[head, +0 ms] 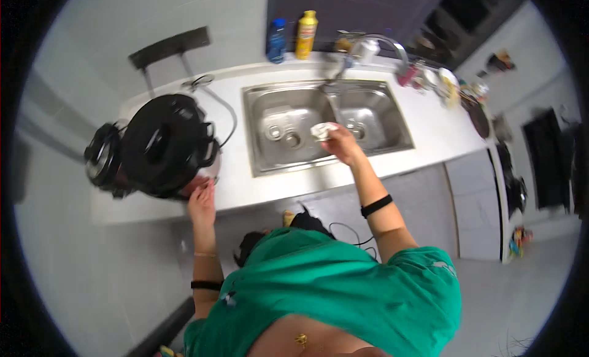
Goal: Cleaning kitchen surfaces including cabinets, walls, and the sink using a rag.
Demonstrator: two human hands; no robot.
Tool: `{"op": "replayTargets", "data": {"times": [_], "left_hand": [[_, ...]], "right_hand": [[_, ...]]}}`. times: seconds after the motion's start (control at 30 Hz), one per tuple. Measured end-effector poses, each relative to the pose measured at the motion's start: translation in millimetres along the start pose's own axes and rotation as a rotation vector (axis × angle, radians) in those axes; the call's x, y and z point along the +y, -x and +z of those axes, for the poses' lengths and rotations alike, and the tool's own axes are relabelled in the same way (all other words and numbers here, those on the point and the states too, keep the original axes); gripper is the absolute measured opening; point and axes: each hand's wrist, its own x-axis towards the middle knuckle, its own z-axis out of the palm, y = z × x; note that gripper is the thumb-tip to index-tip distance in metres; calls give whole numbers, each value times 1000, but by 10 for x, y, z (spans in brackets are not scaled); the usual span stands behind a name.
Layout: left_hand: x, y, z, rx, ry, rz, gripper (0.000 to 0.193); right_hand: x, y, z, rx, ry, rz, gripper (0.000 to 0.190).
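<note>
My right hand (343,144) holds a crumpled white cloth or tissue (323,131) over the front of a double-basin stainless steel sink (294,166), near the divider between its basins. At the left, my left hand (202,200) touches the lower side of a reddish appliance (199,181), its fingers partly lost against it. A large black lidded pot (158,145) with a side handle sits over that appliance and hides most of it. Beside the pot on the far left stands a smaller dark cooker (103,156).
A blue bottle (276,41) and a yellow bottle (306,34) stand behind the sink. The curved faucet (386,40) arches over the right basin. A grey cord (225,106) loops across the white countertop (285,184). Several small items, including a pink one (408,75), crowd the right end.
</note>
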Motion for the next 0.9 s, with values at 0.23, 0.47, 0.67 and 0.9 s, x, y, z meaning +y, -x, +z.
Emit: {"op": "replayTargets", "data": {"times": [0.23,0.47,0.67,0.9], "left_hand": [[-496,149,256,123,-503,-16,47],[-1613,364,1422,-481,-1024,-39,62],[-2608,352,1856,-697,-775,-393,37],[-3011,-547,2691,-483,-1009,-63,27]], "right_hand": [[300,-394,1,588,1165,-491,21],[640,221,102,125,751,-441,19],[266,1275,-368,35,851,-479,33],[777,2942,-2664,720,1088,-272,33]]}}
